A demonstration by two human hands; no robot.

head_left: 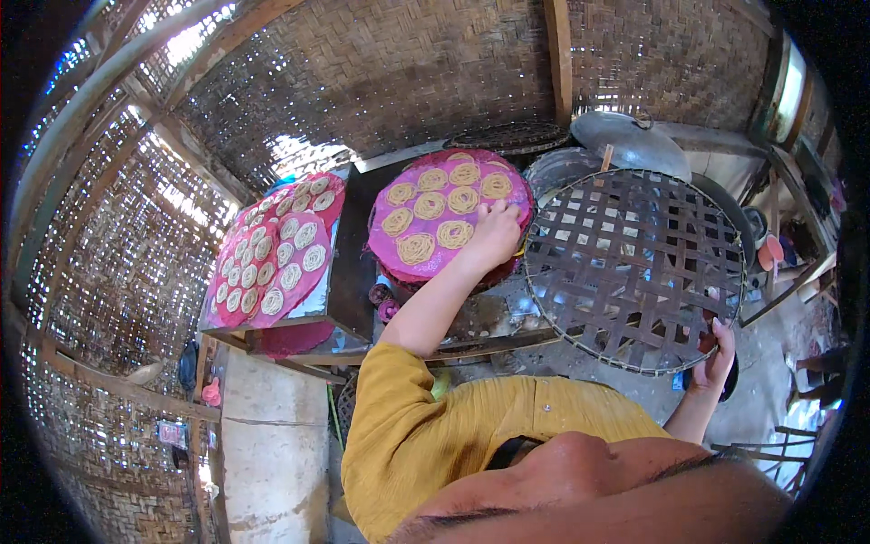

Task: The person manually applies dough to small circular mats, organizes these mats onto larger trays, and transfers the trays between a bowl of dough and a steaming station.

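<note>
My left hand reaches over the right part of a round pink sheet, its fingers bent down and pressed together. Whatever lies under those fingertips is hidden by the hand. Flat, pale-yellow coils of thin strands, like noodle nests, lie across the sheet; one coil is just left of my hand. The sheet tops a stack of similar round layers. On the right, my right hand grips the near rim of a large round open-weave tray, which is held tilted with nothing on it.
Left of the stack, a slanted stand carries pink sheets with more pale coils. Behind the tray are a big metal lid and a pan. A wooden post and woven bamboo walls close off the back. A pink dipper hangs at right.
</note>
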